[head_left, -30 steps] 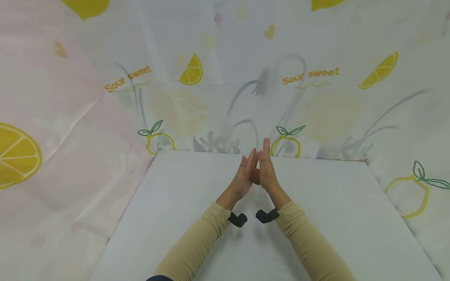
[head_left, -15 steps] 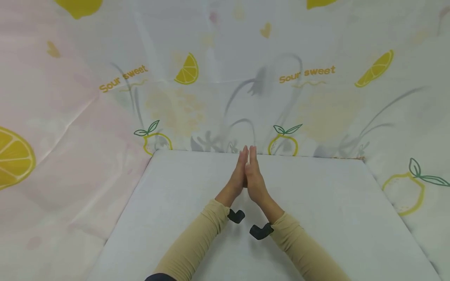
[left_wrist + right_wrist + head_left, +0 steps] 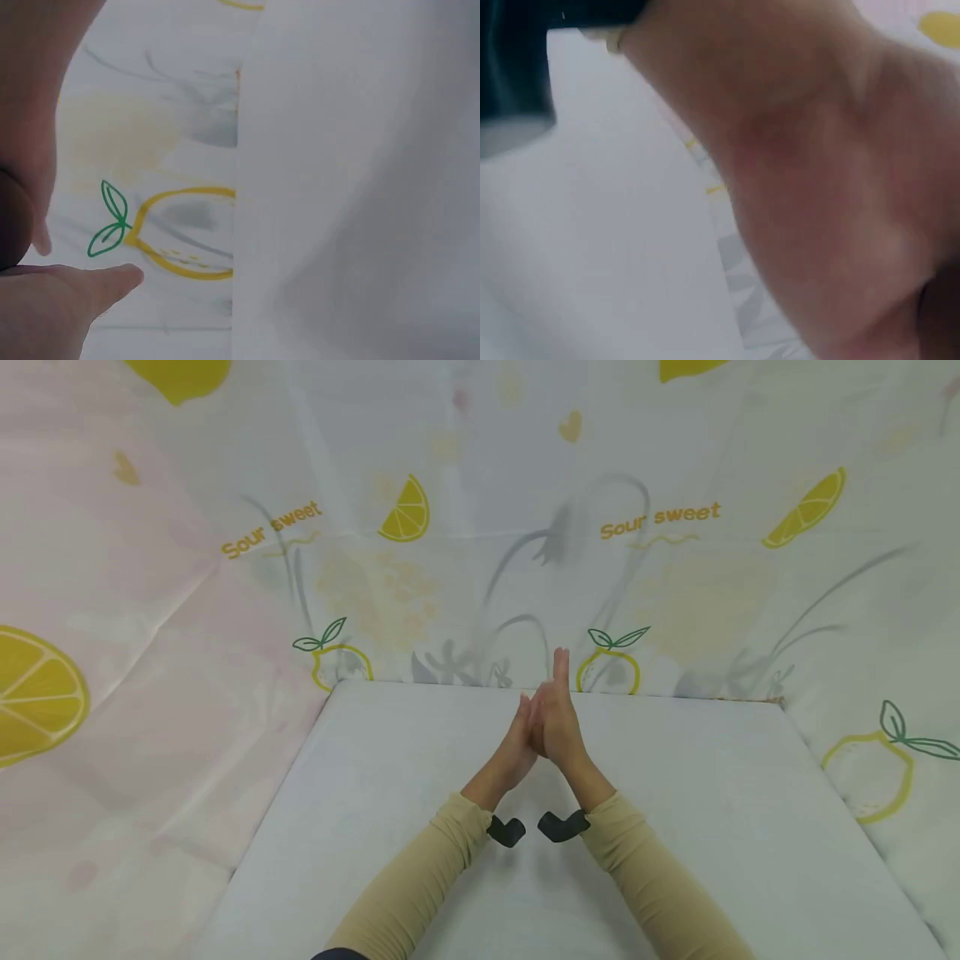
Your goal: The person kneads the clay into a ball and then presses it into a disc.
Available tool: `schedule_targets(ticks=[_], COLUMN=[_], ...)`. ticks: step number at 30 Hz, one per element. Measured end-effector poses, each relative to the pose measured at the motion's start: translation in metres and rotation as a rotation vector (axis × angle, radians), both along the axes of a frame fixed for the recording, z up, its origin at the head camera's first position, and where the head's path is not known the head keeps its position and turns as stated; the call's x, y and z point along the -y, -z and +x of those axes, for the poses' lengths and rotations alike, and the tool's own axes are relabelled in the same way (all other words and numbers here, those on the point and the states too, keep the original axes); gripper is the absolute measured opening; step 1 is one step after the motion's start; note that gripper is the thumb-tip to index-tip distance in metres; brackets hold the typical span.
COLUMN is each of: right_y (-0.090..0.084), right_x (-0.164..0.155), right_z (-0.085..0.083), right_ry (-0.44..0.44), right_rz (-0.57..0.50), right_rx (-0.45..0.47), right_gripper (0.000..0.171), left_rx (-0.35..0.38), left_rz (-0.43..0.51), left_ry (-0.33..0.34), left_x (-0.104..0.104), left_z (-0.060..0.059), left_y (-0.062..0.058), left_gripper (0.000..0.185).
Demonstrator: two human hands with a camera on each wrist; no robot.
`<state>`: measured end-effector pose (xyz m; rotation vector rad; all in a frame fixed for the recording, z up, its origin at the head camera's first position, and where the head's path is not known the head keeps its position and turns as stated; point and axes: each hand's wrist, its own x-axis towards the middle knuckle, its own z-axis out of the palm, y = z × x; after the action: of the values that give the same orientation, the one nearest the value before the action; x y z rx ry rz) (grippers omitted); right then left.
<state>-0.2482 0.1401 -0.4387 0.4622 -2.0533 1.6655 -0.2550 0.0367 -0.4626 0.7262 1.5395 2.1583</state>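
Both hands come together above the table with their palms facing. My left hand [image 3: 515, 745] presses from the left, its fingers fairly straight and pointing up and away. My right hand [image 3: 560, 722] lies against it from the right, its fingers upright and reaching higher. Between the palms sits a small brown rounded thing [image 3: 12, 221], mostly hidden; its kind I cannot tell. In the right wrist view its dark side [image 3: 942, 319] shows at the right edge, beside the left palm.
A white-covered table [image 3: 420, 727] lies beneath the hands. Behind it hangs a pale cloth [image 3: 465, 585] printed with lemons, reaching down to the table's far edge. Dark curved wrist mounts [image 3: 507, 832] stick inward from both tan sleeves [image 3: 416, 868].
The right hand slides back toward me along the left, then forward and up again. The left hand moves only slightly. The brown thing, plainer a second ago, is now more covered.
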Motion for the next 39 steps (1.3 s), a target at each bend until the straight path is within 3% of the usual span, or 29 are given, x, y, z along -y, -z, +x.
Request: schedule_targets(ticks=[6,13,17,21,25,31,34,39], right_y=[0.011,0.023,0.020,0.013,0.006,-0.006,-0.007,-0.002], right_x=[-0.011,-0.003,0.008,0.016,0.018,0.010,0.004,-0.007], right_z=[-0.005,0.001,0.011,0.019,0.020,0.010,0.004,-0.002], right_ry=[-0.018,-0.091,-0.121,-0.128,-0.105,-0.065,-0.028,0.003], right_rz=[-0.041,-0.007,0.004,0.003,0.018,0.024,0.035,0.032], right_rx=[0.123,0.218,0.201,0.122,0.031,-0.032,-0.013,0.066], right_gripper=[0.063,0.067,0.067,0.065,0.064,0.073,0.077,0.060], left_rx=[-0.054,-0.091,-0.076,-0.006,0.037,0.048,0.030,-0.008], left_rz=[-0.004,0.009,-0.057,-0.096,-0.067,0.004,0.025,0.024], left_ry=[0.015,-0.130,-0.233,-0.275,-0.245,-0.095,-0.033,0.010], left_x=[0.005,0.006,0.007,0.006,0.004,-0.001,-0.001,0.002], left_z=[0.002,-0.003,-0.006,-0.006,-0.006,-0.003,0.000,0.003], left_y=[-0.007,-0.012,-0.011,-0.006,-0.001,0.002,0.000,-0.004], left_gripper=[0.091,0.083,0.083,0.083,0.085,0.093,0.094,0.095])
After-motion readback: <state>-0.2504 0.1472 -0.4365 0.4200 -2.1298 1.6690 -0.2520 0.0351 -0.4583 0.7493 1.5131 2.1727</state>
